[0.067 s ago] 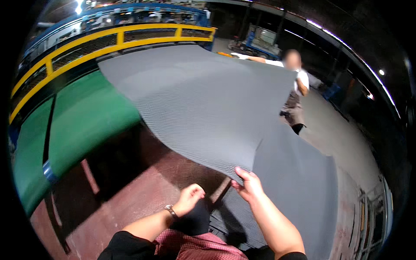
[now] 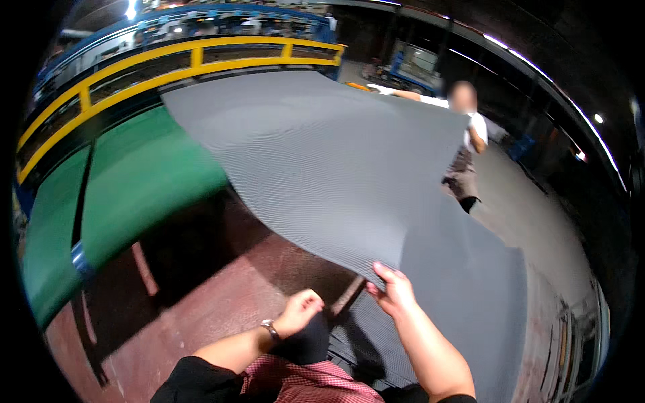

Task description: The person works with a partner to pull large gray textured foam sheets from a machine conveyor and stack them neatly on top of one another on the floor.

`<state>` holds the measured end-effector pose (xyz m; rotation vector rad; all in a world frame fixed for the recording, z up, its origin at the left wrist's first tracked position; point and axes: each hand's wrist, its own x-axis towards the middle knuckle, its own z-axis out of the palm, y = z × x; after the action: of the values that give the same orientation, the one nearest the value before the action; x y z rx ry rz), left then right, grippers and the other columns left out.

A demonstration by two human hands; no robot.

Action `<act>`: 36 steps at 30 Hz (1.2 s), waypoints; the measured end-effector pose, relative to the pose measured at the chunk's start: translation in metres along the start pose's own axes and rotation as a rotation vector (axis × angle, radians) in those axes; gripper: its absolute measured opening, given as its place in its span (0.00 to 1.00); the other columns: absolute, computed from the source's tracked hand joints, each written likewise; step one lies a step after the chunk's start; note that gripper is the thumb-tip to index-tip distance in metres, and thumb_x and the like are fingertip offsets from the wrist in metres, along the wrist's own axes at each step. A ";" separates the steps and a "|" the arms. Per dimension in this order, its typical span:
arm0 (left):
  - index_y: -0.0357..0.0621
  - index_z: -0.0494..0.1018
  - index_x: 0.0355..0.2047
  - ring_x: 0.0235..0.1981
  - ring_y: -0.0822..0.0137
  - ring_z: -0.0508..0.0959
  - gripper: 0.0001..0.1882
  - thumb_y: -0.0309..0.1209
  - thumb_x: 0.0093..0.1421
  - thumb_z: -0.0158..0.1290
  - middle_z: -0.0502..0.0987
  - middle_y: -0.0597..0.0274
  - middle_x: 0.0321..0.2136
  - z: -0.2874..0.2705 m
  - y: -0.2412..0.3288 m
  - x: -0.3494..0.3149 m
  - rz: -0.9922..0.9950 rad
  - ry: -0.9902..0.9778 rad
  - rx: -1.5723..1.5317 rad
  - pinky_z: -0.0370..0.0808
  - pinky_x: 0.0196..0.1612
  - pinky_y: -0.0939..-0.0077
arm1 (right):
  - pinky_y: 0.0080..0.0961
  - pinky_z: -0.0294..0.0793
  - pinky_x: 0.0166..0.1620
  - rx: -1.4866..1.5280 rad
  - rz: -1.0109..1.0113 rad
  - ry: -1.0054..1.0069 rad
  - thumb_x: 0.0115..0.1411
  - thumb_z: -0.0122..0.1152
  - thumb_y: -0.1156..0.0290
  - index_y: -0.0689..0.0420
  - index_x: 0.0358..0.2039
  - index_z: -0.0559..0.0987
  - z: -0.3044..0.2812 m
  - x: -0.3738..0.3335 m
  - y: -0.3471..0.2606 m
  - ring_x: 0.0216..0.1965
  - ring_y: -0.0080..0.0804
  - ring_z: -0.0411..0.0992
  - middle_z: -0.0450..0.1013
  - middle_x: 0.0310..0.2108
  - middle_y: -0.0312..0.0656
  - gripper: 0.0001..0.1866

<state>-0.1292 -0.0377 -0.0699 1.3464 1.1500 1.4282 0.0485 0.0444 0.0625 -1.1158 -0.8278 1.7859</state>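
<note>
A large grey ribbed sheet (image 2: pixel 322 161), flexible like rubber or foam matting, stretches from the green belt across to the right and bends downward near me. My right hand (image 2: pixel 393 290) pinches its near edge between thumb and fingers. My left hand (image 2: pixel 299 313), a watch on its wrist, is loosely curled in front of my body, apart from the sheet, with nothing visible in it. On the far right side a co-worker (image 2: pixel 463 138) in a white top stands by the sheet's far edge, one gloved arm stretched along it.
A green conveyor belt (image 2: pixel 144 164) lies at the left, in front of a yellow rail (image 2: pixel 195 57) and blue machinery. More grey sheet (image 2: pixel 470 295) hangs or lies on my right. Below is a reddish floor (image 2: pixel 215 302); metal frames (image 2: pixel 581 329) stand at the right edge.
The whole scene has shifted slightly to the right in the picture. My right hand keeps its pinch on the sheet's edge; my left hand remains curled.
</note>
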 end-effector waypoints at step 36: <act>0.45 0.64 0.43 0.49 0.53 0.59 0.31 0.18 0.33 0.51 0.59 0.54 0.47 -0.150 0.108 0.087 0.484 0.615 1.391 0.59 0.50 0.62 | 0.16 0.60 0.18 0.134 -0.356 0.297 0.45 0.61 0.69 0.53 0.25 0.67 -0.131 -0.093 -0.049 0.17 0.22 0.62 0.66 0.22 0.32 0.10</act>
<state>-0.2830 0.0115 0.0545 2.2619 2.6365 1.3706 0.2067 -0.0070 0.0876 -1.0402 -0.6675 1.3237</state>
